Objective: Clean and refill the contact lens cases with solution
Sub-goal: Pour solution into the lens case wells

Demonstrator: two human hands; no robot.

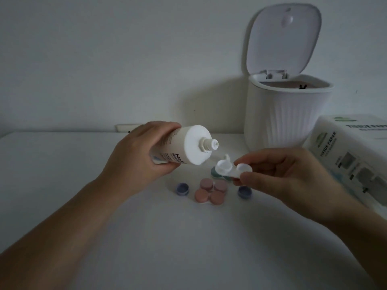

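My left hand [138, 153] grips a white solution bottle [184, 146], tipped on its side with the open nozzle pointing right. My right hand [287, 174] pinches a white contact lens case [232, 169] by its right end, both wells uncovered, the left well just below the nozzle. On the table beneath lie two purple caps [182, 188] [244, 191], two closed pink lens cases [210, 191] side by side, and a green lens case [216, 174] partly hidden under the white case. A small white cap [226, 157] stands behind the white case.
A white ribbed bin [287, 114] with its lid up stands at the back right against the wall. A tissue paper pack [351, 160] lies at the right edge. The white table [167, 248] runs toward me.
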